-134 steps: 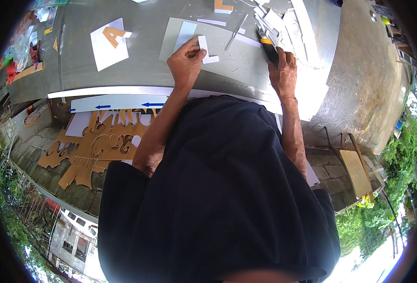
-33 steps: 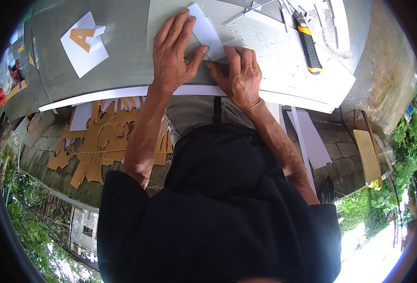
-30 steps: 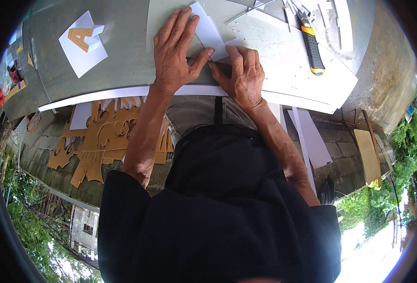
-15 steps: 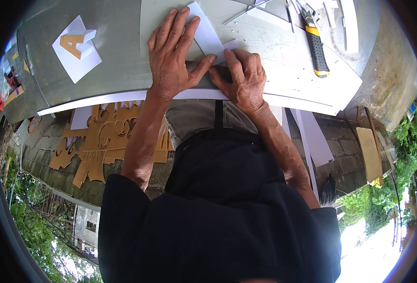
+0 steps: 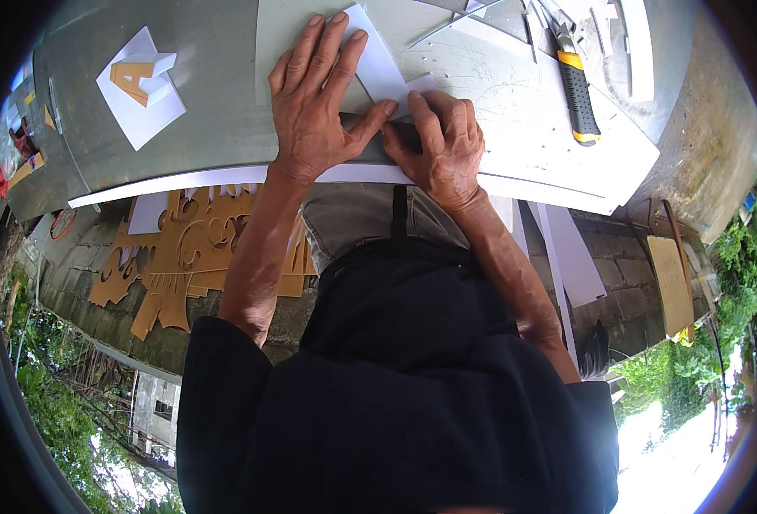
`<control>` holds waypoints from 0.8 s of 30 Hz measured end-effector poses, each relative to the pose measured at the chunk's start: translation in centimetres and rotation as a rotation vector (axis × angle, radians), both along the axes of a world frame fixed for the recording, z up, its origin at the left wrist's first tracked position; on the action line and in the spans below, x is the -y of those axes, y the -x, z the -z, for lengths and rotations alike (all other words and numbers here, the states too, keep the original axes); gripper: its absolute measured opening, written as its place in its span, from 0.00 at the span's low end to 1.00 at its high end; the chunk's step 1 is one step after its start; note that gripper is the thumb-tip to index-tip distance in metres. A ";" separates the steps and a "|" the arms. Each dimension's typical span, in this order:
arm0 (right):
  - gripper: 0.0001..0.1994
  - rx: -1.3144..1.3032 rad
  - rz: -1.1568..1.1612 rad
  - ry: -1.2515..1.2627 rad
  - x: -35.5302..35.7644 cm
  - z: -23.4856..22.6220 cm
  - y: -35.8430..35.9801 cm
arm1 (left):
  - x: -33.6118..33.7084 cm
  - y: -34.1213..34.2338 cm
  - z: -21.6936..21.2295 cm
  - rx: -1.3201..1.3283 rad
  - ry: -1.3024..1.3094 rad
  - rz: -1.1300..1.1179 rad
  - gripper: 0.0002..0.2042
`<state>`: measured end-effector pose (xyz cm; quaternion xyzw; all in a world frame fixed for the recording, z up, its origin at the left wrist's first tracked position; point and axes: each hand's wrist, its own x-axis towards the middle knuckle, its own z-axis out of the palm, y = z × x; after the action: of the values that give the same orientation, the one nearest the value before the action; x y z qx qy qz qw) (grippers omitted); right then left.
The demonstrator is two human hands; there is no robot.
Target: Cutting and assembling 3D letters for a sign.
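Flat on the worktop, my left hand (image 5: 314, 103) has its fingers stretched out and rests along the edge of a white strip (image 5: 378, 56). Its thumb points toward my right hand (image 5: 444, 146). That hand is closed, its fingers curled at the strip's near end beside a small white piece (image 5: 422, 83). What sits between its thumb and index finger is mostly hidden. A dark patch shows in the gap between both hands. Off to the right lies a utility knife (image 5: 577, 98) with a black and yellow handle.
A tan letter shape (image 5: 130, 81) stands on a folded white card (image 5: 151, 120) at the left. Thin offcuts (image 5: 455, 21) lie at the far right. A long white strip (image 5: 181, 182) follows the table's near edge. Brown cut-out sheets (image 5: 190, 248) lie below the table.
Both hands keep nearly the same place and pose. The whole view has shifted very slightly; nothing else visibly moves.
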<state>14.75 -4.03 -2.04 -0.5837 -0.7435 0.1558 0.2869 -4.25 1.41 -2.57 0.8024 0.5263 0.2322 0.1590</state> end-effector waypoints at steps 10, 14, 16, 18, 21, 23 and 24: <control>0.28 -0.007 0.004 -0.016 -0.1 0.0 0.1 | -0.1 0.0 -0.6 -0.012 -0.016 0.006 0.36; 0.28 0.000 -0.002 -0.009 -0.2 -0.2 0.1 | -0.1 -0.1 -0.6 -0.031 -0.006 0.011 0.36; 0.28 0.005 -0.001 -0.005 -0.1 -0.1 0.1 | -0.1 0.0 -0.5 -0.026 -0.013 0.008 0.36; 0.28 -0.001 -0.006 -0.021 -0.2 -0.1 0.1 | -0.2 -0.3 -0.9 -0.033 -0.021 0.016 0.36; 0.28 0.004 -0.002 -0.022 -0.2 0.0 0.1 | -0.3 -0.4 -1.0 -0.041 -0.029 0.023 0.36; 0.28 0.004 -0.004 -0.016 -0.2 0.0 0.1 | -0.3 -0.3 -0.9 -0.042 -0.030 0.022 0.36; 0.28 0.003 -0.005 -0.012 -0.1 0.0 0.1 | -0.3 -0.3 -0.8 -0.043 -0.033 0.021 0.36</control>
<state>14.62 -3.88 -2.00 -0.5805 -0.7462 0.1511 0.2887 -3.92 1.67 -1.73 0.8151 0.5173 0.2220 0.1369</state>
